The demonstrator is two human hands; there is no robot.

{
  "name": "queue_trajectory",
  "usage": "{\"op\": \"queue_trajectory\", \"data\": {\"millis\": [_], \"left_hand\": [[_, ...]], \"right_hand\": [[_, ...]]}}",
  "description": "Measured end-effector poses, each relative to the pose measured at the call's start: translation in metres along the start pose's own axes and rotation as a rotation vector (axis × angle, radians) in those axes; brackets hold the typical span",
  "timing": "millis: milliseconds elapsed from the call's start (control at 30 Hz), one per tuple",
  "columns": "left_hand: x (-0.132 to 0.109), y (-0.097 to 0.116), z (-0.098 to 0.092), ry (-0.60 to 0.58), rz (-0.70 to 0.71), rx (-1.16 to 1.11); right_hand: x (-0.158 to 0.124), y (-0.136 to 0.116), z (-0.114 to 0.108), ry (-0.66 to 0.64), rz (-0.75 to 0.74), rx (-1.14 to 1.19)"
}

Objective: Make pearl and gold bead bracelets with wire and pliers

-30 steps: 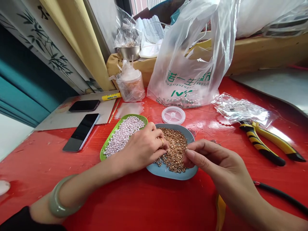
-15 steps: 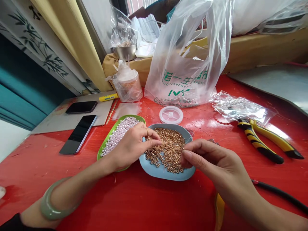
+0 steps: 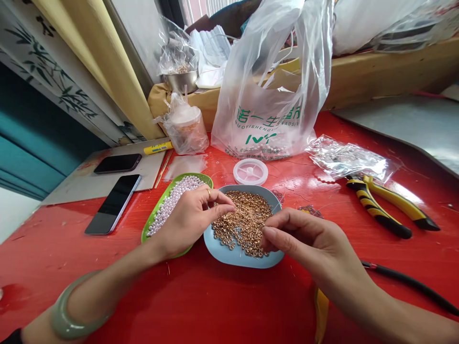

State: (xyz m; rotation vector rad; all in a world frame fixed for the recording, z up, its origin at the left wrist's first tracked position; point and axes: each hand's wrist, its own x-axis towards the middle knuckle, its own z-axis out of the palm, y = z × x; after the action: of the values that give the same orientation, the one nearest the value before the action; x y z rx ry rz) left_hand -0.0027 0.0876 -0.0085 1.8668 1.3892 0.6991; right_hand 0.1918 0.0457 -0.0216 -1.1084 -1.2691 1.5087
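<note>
A blue dish in front of me holds a heap of small gold beads and thin gold pins. My left hand, with a ring and a pale green bangle on its wrist, reaches over the dish's left rim, thumb and forefinger pinched together above the beads. My right hand hovers at the dish's right side, fingers curled and pinched on something too small to name. A green dish of pale pearl beads lies just left, partly under my left hand.
On the red table lie a clear thread spool, yellow-handled pliers, a small clear packet, a big printed plastic bag, two phones at the left and a black cable at the right.
My left hand has drawn back leftward from the middle of the gold beads to the dish's left rim. The right hand stays pinched at the right side. The view has shifted a little.
</note>
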Motion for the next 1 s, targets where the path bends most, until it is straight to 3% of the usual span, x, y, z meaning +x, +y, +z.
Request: {"op": "queue_trajectory", "data": {"millis": [133, 267, 367, 467, 700, 867, 1000], "left_hand": [[0.000, 0.000, 0.000, -0.046, -0.021, -0.084], [0.001, -0.007, 0.001, 0.072, 0.200, 0.254], [-0.001, -0.009, 0.002, 0.013, 0.361, 0.374], [-0.003, -0.008, 0.007, -0.060, 0.422, 0.469], [-0.003, -0.007, 0.013, -0.138, 0.369, 0.560], [-0.004, -0.005, 0.009, -0.090, 0.293, 0.363], [-0.005, 0.000, 0.004, -0.009, 0.109, 0.187]], "right_hand": [[0.000, 0.000, 0.000, -0.008, 0.003, -0.011], [-0.002, 0.000, 0.000, -0.011, -0.001, -0.005], [-0.002, -0.001, 0.000, -0.008, -0.013, -0.012], [-0.001, 0.000, 0.000, -0.015, -0.017, -0.004], [-0.001, 0.000, -0.001, -0.023, -0.027, -0.022], [-0.001, 0.000, 0.000, -0.020, -0.011, 0.001], [-0.002, 0.000, 0.000, -0.024, 0.001, -0.015]]}}
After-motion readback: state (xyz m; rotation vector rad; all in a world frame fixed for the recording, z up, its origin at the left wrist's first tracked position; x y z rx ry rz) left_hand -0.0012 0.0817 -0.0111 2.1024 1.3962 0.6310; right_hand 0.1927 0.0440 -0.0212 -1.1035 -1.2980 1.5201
